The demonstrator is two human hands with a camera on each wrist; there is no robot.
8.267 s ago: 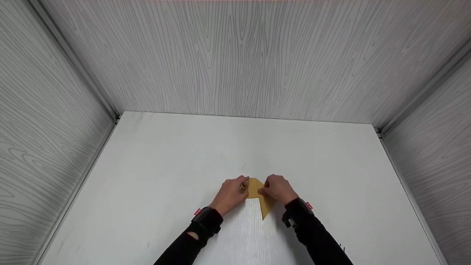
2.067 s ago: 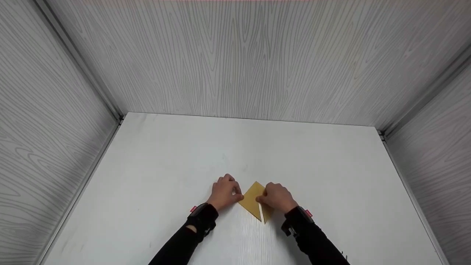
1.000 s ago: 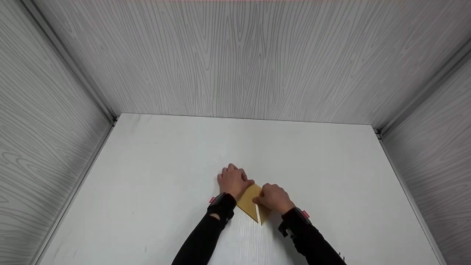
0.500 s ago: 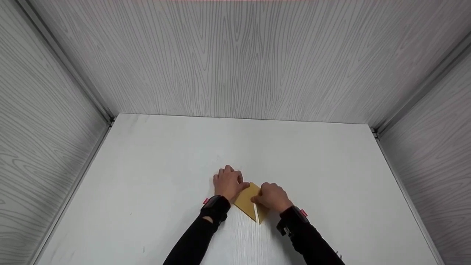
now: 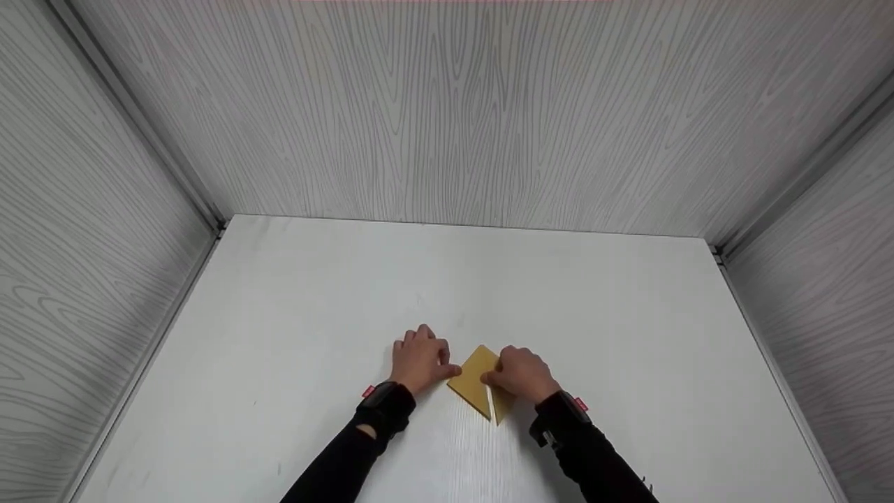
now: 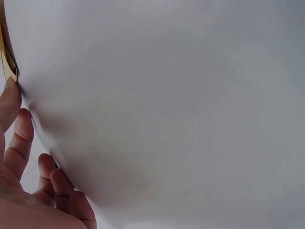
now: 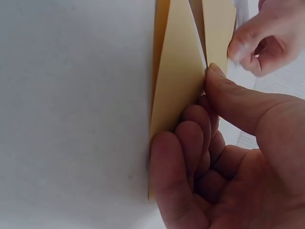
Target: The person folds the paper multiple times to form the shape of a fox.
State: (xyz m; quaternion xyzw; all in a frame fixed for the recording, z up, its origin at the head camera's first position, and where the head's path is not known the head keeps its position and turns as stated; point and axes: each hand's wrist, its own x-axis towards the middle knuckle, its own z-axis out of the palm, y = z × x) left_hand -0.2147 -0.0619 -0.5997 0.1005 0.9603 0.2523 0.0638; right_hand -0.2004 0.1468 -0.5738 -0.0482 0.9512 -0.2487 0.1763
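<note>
A folded sheet of yellow paper (image 5: 472, 383) lies on the white table, with a narrow slit between its left part and its right flap. My right hand (image 5: 525, 374) pinches that flap from the right; in the right wrist view, thumb and curled fingers hold the paper's layered edge (image 7: 180, 71). At the opposite side, the thumb of my left hand (image 5: 420, 362) touches the left corner, while the other fingers rest spread on the table. The left wrist view catches only a tip of the paper (image 6: 9, 67) above the thumb. The paper's underside is hidden.
The white tabletop (image 5: 314, 293) is enclosed by a grey wood-grain back panel (image 5: 447, 112) and side panels (image 5: 91, 230). Small dark marks show on the table near the right sleeve (image 5: 594, 447).
Since 8.3 seconds ago the paper's left part has become a diamond-like shape beside the flap. Within the last second my left hand slid down-left along its edge; my right hand stayed nearly still.
</note>
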